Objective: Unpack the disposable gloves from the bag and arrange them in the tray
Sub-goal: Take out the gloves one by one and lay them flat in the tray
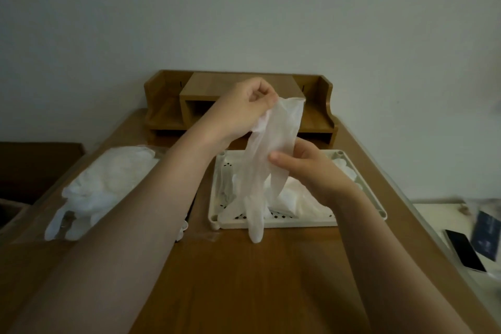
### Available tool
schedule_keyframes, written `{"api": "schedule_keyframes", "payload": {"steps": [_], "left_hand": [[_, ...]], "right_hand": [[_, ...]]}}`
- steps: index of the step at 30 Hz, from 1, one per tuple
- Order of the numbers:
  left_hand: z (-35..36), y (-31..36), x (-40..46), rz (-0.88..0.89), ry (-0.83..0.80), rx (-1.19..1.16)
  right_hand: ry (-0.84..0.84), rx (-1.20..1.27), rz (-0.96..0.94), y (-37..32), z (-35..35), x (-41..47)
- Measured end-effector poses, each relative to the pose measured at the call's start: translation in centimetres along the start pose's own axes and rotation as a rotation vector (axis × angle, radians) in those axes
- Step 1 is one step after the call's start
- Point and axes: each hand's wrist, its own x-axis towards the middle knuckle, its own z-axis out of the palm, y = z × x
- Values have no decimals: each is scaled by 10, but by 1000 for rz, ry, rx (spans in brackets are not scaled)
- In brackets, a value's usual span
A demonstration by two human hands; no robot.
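A translucent white disposable glove hangs in the air above the tray, cuff up and fingers down. My left hand pinches its cuff at the top. My right hand grips the glove lower down, thumb in front. Below them a cream perforated tray sits on the wooden desk and holds several white gloves. To the left lies a clear bag stuffed with more white gloves, some sticking out at its near end.
A wooden desk organiser stands at the back of the desk against the wall. A phone and a dark card lie on a white surface at the right. A dark piece of furniture is at the far left.
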Motion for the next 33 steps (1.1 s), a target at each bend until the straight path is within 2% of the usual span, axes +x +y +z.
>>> {"api": "schedule_keyframes", "payload": {"steps": [2, 5, 8, 12, 15, 18, 21, 25, 28, 31, 33], "left_hand": [[4, -3, 5, 3, 25, -15], [7, -13, 13, -15, 66, -71], [12, -26, 23, -53, 53, -69], [21, -29, 43, -77, -17, 19], [28, -25, 59, -23, 40, 112], [32, -36, 55, 16, -14, 158], [32, -63, 38, 8, -189, 265], [25, -87, 25, -52, -381, 534], [19, -92, 17, -63, -440, 586], [16, -95, 10, -69, -494, 632], [17, -98, 7, -83, -518, 634]], "right_hand": [[82, -56, 12, 4, -11, 0], [207, -5, 38, 6, -33, 0], [310, -75, 98, 2, -59, 2], [505, -379, 61, -5, -91, 18], [649, -731, -198, -15, -108, 28], [532, -1185, -445, -13, -108, 22], [254, -1353, -337, 11, -83, 7], [-63, -1387, -86, 37, -50, -4], [-203, -1282, 127, 34, -35, -7], [-191, -924, 334, 30, -31, -9], [-126, -972, 356, 35, -31, -4]]}}
